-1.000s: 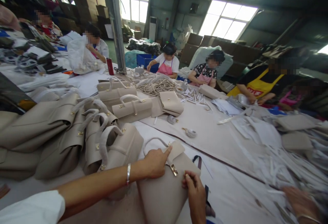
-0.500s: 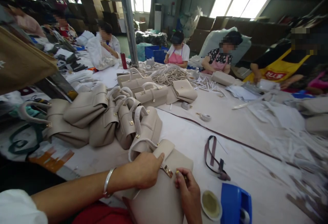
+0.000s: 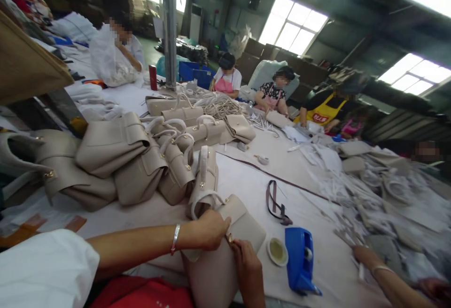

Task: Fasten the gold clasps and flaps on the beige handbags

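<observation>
A beige handbag point(image 3: 211, 275) leans before me at the table's near edge, its looped handle point(image 3: 206, 200) rising at the far end. My left hand point(image 3: 211, 230), with a silver bangle on the wrist, is closed on the bag's flap, thumb pressed near the strap. Close beside it, the fingers of my right hand point(image 3: 248, 263) are pinched together at the gold clasp point(image 3: 229, 238) on the bag's front. The clasp is partly covered by those fingers. Whether they also hold something small, I cannot make out.
Several finished-looking beige handbags point(image 3: 141, 172) are heaped to the left. On the right are a small dish point(image 3: 277, 251), a blue tape dispenser point(image 3: 299, 258) and a dark strap point(image 3: 276, 202). Another person's hand point(image 3: 366, 256) reaches in at lower right. Several co-workers sit across the table.
The view has turned to the right. My right fingers have moved from just beside the clasp onto it. Another person's arm now shows at lower right. My left hand stays on the flap.
</observation>
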Available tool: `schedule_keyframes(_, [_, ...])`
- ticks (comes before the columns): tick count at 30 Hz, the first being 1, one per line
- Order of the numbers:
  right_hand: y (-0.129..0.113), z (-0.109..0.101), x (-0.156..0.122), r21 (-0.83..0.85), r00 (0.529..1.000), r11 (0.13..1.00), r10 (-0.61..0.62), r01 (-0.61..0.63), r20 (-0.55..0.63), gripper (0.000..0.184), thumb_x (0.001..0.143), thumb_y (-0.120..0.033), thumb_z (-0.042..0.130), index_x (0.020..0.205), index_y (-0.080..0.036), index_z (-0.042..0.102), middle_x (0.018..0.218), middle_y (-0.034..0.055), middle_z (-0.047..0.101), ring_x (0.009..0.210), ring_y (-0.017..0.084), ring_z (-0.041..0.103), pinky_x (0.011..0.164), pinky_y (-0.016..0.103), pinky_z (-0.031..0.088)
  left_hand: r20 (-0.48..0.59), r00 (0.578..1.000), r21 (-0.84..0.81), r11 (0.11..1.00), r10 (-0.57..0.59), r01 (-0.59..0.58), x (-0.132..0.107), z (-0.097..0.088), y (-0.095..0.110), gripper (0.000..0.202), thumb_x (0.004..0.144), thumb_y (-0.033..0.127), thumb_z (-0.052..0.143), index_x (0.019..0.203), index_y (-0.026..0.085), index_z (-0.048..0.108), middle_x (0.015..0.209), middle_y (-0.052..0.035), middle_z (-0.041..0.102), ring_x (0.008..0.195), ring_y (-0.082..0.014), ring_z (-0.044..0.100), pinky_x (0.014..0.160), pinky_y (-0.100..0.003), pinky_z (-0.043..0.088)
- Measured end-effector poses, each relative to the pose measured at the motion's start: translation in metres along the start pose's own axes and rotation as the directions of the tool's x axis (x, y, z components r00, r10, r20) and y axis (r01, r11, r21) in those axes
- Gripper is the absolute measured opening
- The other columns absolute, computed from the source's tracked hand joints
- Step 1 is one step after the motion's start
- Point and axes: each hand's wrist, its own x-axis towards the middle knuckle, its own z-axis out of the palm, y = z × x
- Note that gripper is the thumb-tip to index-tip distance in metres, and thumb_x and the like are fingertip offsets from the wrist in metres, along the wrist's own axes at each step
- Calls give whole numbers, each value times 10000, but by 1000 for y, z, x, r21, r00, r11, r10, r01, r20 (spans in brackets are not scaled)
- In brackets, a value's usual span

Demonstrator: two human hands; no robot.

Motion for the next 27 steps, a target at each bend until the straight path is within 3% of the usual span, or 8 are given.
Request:
schedule_keyframes(4, [-6,3,0,-258,987,954,-133,152,89,233,963,-221,362,917,-221,590,806,37,582,711,159,569,650,269,456,-54,997,-28,998,60,-61,0,15,-8,663,689,194,580,1320,43,441,884,-219,671,757,-383,658,565,-439,528])
schedule_keyframes(7, [-12,7,2,-314,981,930,-165,190,106,242,951,-212,361,822,-218,565,746,25,544,657,156,527,611,262,423,-79,995,-37,997,59,-62,0,26,-13,636,677,182,595,1291,68,473,842,-198,674,723,-373,659,541,-430,525])
schedule_keyframes(9, [-15,7,4,-240,993,964,-104,112,48,208,942,-253,394,806,-211,546,746,21,547,665,154,531,628,262,416,-97,994,-40,997,55,-59,-2,29,-16,606,687,181,596,1274,79,487,829,-193,675,716,-364,661,535,-416,523])
schedule_keyframes(11, [-18,4,9,-104,998,993,59,-60,-13,198,926,-329,429,827,-201,543,755,18,571,665,153,547,637,262,417,-113,992,-50,997,50,-56,-4,28,-16,581,697,187,604,1259,84,496,825,-186,677,717,-351,664,545,-401,523])
schedule_keyframes(14, [-20,-5,17,109,945,939,326,-325,15,295,897,-457,440,839,-191,554,637,-13,557,571,147,529,584,253,410,-97,994,-51,997,49,-54,-6,25,-16,590,698,190,620,1263,84,485,820,-174,675,710,-341,665,540,-382,517])
schedule_keyframes(16, [-21,-11,21,186,912,893,403,-411,80,348,875,-514,446,832,-188,560,554,-34,517,525,145,505,558,249,401,-92,994,-44,997,52,-56,-6,25,-16,616,685,197,628,1270,84,474,826,-170,670,703,-347,661,524,-382,509])
schedule_keyframes(22, [-32,-12,26,191,889,880,385,-435,250,331,878,-484,450,838,-188,593,623,-5,584,589,163,549,608,255,411,-99,994,-39,998,47,-51,-5,25,-14,635,690,204,616,1286,67,447,874,-188,658,741,-344,653,560,-376,501])
schedule_keyframes(27, [-42,-11,33,9,879,913,390,-408,276,251,889,-360,432,754,-205,576,642,1,583,618,173,547,608,266,379,-69,998,-49,999,11,-14,-5,23,-7,643,705,215,640,1295,43,452,901,-214,652,765,-344,645,575,-373,485])
